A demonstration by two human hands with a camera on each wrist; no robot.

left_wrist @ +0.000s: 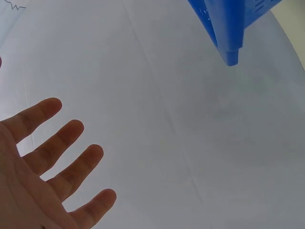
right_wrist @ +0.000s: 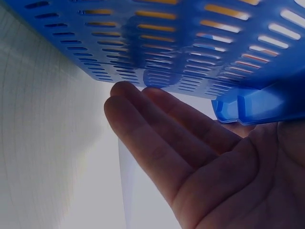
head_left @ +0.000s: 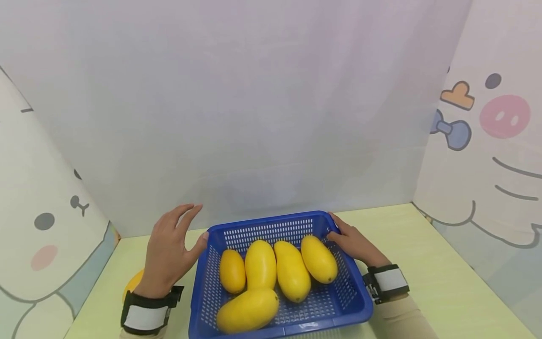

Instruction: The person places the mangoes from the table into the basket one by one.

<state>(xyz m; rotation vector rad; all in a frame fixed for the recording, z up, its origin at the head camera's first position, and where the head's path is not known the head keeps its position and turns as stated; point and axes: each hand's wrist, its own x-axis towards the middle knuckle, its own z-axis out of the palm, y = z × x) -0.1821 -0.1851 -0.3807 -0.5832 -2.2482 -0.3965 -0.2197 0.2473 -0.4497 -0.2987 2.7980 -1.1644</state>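
Note:
A blue plastic basket with slotted walls holds several yellow mangoes, one of them lying crosswise at the front left. My right hand grips the basket's right rim near the far corner, thumb over the inside. In the right wrist view, its other fingers reach along under the slotted side. My left hand is off the basket's left side, fingers spread and slightly bent, thumb tip close to the far left corner. The left wrist view shows that palm bare, with the basket's blue corner above.
A pale green table lies under the basket. Behind my left wrist, a yellow rounded thing shows in part on the table. A grey-white backdrop closes off the far side, and printed cartoon panels stand left and right.

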